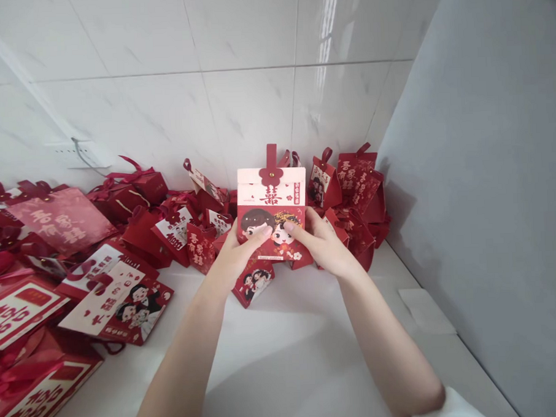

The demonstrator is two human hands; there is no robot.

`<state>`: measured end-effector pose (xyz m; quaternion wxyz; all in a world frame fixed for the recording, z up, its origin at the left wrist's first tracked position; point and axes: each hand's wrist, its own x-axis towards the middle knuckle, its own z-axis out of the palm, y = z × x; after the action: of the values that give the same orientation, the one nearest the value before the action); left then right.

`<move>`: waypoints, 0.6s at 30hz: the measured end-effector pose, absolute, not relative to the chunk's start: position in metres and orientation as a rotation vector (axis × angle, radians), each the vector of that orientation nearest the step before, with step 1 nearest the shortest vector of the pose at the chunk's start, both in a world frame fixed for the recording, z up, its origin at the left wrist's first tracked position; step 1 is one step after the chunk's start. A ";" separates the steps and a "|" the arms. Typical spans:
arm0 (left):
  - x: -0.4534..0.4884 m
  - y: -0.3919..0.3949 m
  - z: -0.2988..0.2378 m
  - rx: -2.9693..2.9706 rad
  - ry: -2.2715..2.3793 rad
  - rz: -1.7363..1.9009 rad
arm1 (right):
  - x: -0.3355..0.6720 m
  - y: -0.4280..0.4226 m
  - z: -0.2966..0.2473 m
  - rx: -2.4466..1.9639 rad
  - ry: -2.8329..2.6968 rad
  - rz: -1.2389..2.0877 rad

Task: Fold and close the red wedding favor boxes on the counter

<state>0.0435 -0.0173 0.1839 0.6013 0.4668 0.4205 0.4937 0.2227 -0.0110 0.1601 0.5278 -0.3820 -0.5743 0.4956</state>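
Note:
Between my two hands is a red and white wedding gift box (271,196), held upright with its cartoon couple facing me. A dark red strap with a flower-shaped tab closes its top. My left hand (236,250) grips the left side, thumb across the front. On the right side my right hand (323,237) does the same, its thumb near the printed bride's face. The fingers behind the box are hidden. Just below it, a small red box (254,282) with a printed couple lies tilted on the white surface (284,343).
Many red gift boxes (177,231) line the tiled wall (250,105). At the left are larger boxes (41,385) and a tilted box with a printed couple (120,301). A grey panel (493,180) borders the right side, near a white slip (426,311).

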 end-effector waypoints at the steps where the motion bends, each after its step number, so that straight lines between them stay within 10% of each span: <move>1: 0.043 -0.018 0.185 1.087 0.972 1.138 | 0.224 -0.011 0.161 -0.911 -1.385 1.191; 18: 0.046 -0.016 0.173 1.120 0.919 1.226 | 0.228 -0.015 0.163 -0.866 -1.433 1.090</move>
<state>0.0464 -0.0156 0.1726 0.5826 0.4795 0.3936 0.5251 0.2282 -0.0150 0.1626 0.5414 -0.3644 -0.6030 0.4588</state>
